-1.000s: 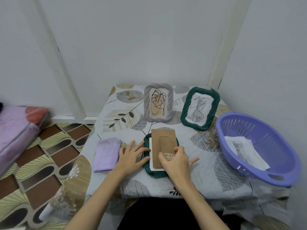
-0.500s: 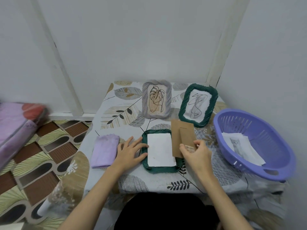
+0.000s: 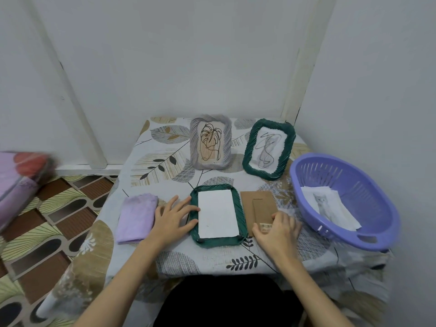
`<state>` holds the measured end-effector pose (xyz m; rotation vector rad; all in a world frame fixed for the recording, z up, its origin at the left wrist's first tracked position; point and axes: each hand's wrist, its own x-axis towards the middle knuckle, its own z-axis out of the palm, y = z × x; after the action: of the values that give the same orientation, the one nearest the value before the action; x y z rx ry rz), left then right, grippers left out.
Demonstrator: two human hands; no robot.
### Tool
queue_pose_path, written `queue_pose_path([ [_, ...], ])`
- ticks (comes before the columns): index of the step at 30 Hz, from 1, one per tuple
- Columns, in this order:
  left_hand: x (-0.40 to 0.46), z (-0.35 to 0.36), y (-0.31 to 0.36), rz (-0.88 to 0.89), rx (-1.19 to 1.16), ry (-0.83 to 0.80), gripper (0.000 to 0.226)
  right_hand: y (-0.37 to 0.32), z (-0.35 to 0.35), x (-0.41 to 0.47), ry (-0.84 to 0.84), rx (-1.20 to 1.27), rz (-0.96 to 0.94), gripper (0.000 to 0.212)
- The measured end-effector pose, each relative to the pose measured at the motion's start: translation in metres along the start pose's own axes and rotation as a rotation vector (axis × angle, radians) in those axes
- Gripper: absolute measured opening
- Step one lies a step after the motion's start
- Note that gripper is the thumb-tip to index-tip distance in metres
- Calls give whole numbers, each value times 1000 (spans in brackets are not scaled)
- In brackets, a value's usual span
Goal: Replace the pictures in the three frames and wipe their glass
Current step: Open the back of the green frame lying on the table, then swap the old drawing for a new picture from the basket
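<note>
Nearest, the right hand has its fingers curled down on the near end of the brown backing board, which lies flat on the counter; whether they pinch the board's edge or only press on it I cannot tell. The left hand lies spread and relaxed, its fingertips touching the left rim of the face-down green frame, bracing it. Between the two hands the frame's back is open, and the white reverse of the old picture sits bare inside the rim. That sheet looks thin, light and floppy, so a pinch at a corner, peeled upward, seems the safe way to lift it; the glass beneath is probably fragile and slick, and the ridged rim is the place to hold the frame. Just beyond the left hand's outer side lies the folded lilac cloth. Past the right fingers, the purple basket holds paper prints, a cat picture on top. Farthest, the grey frame and a second green frame stand upright.
</note>
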<state>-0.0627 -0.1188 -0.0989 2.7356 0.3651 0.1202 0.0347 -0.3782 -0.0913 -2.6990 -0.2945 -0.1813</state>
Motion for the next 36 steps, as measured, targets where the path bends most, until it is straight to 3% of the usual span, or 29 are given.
queue_pose_path([
  [9, -7, 4, 2, -10, 40, 120, 66, -15, 3, 1, -10, -76, 13, 69],
  [12, -7, 3, 9, -85, -77, 148, 72, -26, 6, 2, 13, -81, -134, 70],
  [15, -1, 0, 19, -146, -88, 111, 81, -42, 14, 2, -104, -93, -298, 72],
  [18, 4, 1, 26, -163, -64, 62, 73, -46, 19, 1, -175, -154, -371, 77],
  [25, 5, 2, 32, -125, -145, 166, 63, -48, 16, -1, -221, -166, -353, 78],
  [30, 8, 0, 30, -77, -257, 165, 75, -47, 16, -1, -229, -165, -364, 78],
  [36, 10, -4, 38, -64, -252, 183, 50, -47, 10, 1, -304, -139, -398, 83],
])
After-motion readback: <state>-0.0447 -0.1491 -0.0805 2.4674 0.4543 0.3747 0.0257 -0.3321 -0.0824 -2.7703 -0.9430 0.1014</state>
